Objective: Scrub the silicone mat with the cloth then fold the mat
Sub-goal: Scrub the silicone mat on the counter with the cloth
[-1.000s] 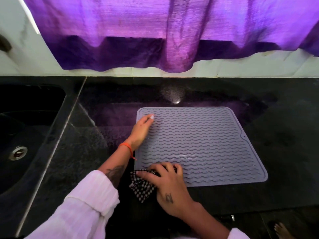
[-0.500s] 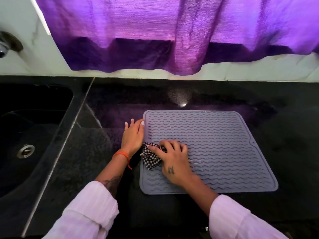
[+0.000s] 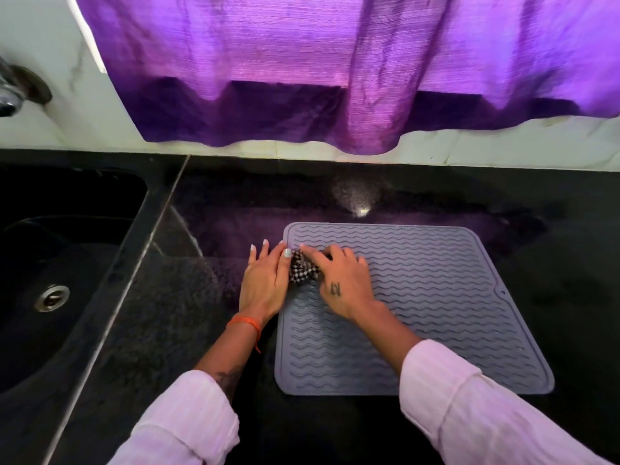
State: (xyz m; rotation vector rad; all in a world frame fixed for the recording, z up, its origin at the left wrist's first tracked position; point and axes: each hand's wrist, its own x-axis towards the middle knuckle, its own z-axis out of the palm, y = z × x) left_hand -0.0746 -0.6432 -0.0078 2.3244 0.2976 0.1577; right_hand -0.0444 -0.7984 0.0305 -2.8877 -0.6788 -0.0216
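Flat on the counter, the wavy-ridged grey mat (image 3: 436, 297) bears right fingers (image 3: 339, 255) clutching checked cloth (image 3: 303, 271).

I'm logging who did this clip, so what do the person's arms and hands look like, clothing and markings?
Both arms wear pale pink ribbed sleeves. The left hand has pale polished nails and an orange thread bracelet at the wrist; a forearm tattoo shows. The right hand has a small dark tattoo.

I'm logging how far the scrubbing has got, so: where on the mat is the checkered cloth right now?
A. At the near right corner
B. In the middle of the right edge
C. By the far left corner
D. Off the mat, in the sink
C: the right hand presses the checkered cloth onto the mat by its far left corner, beside the left hand.
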